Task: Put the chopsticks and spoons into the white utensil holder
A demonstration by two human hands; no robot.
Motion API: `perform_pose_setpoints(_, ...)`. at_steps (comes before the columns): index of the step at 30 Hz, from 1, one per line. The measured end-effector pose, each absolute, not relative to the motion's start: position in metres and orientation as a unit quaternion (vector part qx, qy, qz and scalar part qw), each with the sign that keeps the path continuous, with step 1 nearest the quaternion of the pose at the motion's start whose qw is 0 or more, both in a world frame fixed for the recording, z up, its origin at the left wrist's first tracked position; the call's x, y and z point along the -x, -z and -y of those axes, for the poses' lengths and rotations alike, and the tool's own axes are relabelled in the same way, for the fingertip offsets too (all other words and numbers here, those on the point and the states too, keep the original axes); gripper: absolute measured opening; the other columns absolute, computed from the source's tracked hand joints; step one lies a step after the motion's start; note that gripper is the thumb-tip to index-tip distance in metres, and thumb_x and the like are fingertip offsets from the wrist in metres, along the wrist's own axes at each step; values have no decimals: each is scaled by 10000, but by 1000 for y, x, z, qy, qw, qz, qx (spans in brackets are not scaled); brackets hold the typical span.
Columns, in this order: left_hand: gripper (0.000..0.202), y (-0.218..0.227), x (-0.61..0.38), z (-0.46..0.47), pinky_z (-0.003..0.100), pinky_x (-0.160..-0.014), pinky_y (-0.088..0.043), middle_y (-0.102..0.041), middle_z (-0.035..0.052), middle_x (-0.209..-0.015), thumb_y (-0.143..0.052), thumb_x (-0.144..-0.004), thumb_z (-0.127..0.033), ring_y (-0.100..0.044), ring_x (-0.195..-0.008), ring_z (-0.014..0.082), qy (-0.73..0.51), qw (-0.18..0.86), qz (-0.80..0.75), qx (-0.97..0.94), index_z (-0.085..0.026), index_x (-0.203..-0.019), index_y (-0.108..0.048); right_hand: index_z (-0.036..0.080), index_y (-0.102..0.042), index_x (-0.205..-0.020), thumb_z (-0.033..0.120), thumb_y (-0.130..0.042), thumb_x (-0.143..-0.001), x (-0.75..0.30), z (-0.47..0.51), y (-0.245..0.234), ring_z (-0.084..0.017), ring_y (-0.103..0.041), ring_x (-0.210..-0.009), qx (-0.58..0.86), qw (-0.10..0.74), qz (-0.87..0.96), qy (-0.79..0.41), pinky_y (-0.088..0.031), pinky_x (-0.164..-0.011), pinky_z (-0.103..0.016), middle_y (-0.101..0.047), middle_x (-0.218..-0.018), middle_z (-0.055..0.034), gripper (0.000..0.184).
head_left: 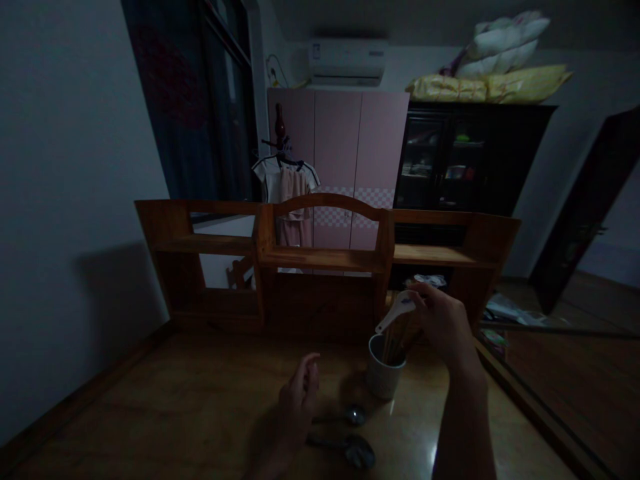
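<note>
My right hand hovers over a white cup on the wooden desk, fingers pinched on a white ceramic spoon whose handle reaches down into the cup. Several wooden chopsticks stand in the cup. My left hand rests low over the desk to the left of the cup, fingers loosely curled and held together, nothing visible in them. Two metal spoons lie on the desk just right of that hand, in front of the cup.
A wooden shelf unit stands along the back of the desk. Behind it are a pink wardrobe, a coat rack with clothes and a dark glass cabinet. The room is dim. The desk's right edge runs beside the floor.
</note>
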State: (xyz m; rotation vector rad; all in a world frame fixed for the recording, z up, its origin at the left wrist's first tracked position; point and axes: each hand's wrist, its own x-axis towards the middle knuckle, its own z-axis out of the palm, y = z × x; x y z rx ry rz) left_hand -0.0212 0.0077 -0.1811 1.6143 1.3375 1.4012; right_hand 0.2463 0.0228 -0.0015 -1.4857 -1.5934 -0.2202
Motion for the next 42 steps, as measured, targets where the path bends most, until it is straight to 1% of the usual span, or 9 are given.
perform_pose_setpoints(3, 450, 180, 21, -8, 224, -538, -439, -591, 21, -725, -358, -931, -521, -565, -605, 154, -532, 305, -510, -603, -188, -1143, -574, 223, -670, -899, 206, -511, -826, -253, -30, 9, -178, -636, -708, 610, 435, 658, 69, -392, -608, -248, -689, -783, -18, 176)
perform_pose_setpoints(7, 455, 178, 19, -7, 217, -510, -427, -582, 13, -689, -355, -925, -530, -554, -569, 147, -533, 294, -507, -610, -185, -1090, -600, 200, -661, -890, 161, -482, -796, -250, -38, 16, -176, -646, -746, 582, 433, 688, -17, -424, -631, -236, -690, -813, -32, 205)
perform_pose_setpoints(11, 460, 176, 18, -6, 218, -496, -423, -584, 17, -678, -350, -925, -529, -550, -557, 150, -527, 286, -508, -618, -181, -1078, -608, 176, -650, -894, 136, -463, -786, -240, -44, 22, -166, -654, -746, 538, 416, 723, -118, -453, -657, -223, -694, -801, -37, 220)
perform_pose_setpoints(14, 459, 176, 18, -6, 217, -501, -425, -590, 19, -687, -338, -932, -524, -551, -561, 149, -517, 289, -509, -624, -184, -1085, -606, 168, -668, -888, 97, -467, -737, -235, -50, 27, -167, -656, -771, 528, 381, 743, -157, -463, -681, -219, -701, -802, -34, 261)
perform_pose_setpoints(17, 463, 177, 18, -6, 219, -509, -430, -592, 21, -692, -334, -934, -526, -553, -568, 150, -516, 287, -510, -626, -184, -1092, -604, 158, -692, -884, 83, -473, -701, -232, -57, 34, -168, -656, -779, 528, 349, 755, -172, -469, -691, -218, -708, -809, -38, 295)
perform_pose_setpoints(23, 479, 182, 17, -8, 214, -505, -424, -574, 16, -675, -337, -925, -547, -552, -572, 152, -514, 301, -508, -622, -184, -1072, -612, 144, -705, -843, 74, -496, -680, -232, -68, 48, -160, -665, -750, 540, 306, 759, -198, -472, -670, -203, -714, -777, -46, 274)
perform_pose_setpoints(31, 413, 189, 19, -10, 207, -524, -410, -549, 0, -692, -338, -951, -493, -557, -609, 148, -496, 317, -501, -634, -198, -1107, -581, 154, -740, -808, 36, -543, -623, -237, -76, 60, -154, -666, -745, 582, 222, 758, -191, -445, -609, -178, -720, -783, -39, 296)
perform_pose_setpoints(38, 395, 192, 19, -13, 209, -556, -418, -552, 0, -687, -341, -957, -478, -570, -642, 153, -500, 302, -498, -641, -199, -1100, -581, 162, -756, -829, 23, -549, -611, -235, -77, 61, -152, -672, -724, 591, 193, 751, -224, -442, -572, -164, -719, -753, -30, 331)
perform_pose_setpoints(42, 389, 192, 19, -13, 220, -576, -423, -550, -3, -684, -351, -954, -474, -561, -624, 151, -501, 297, -497, -644, -196, -1098, -582, 166, -762, -794, 33, -561, -631, -235, -76, 62, -157, -675, -725, 602, 185, 745, -222, -435, -550, -163, -721, -743, -33, 291)
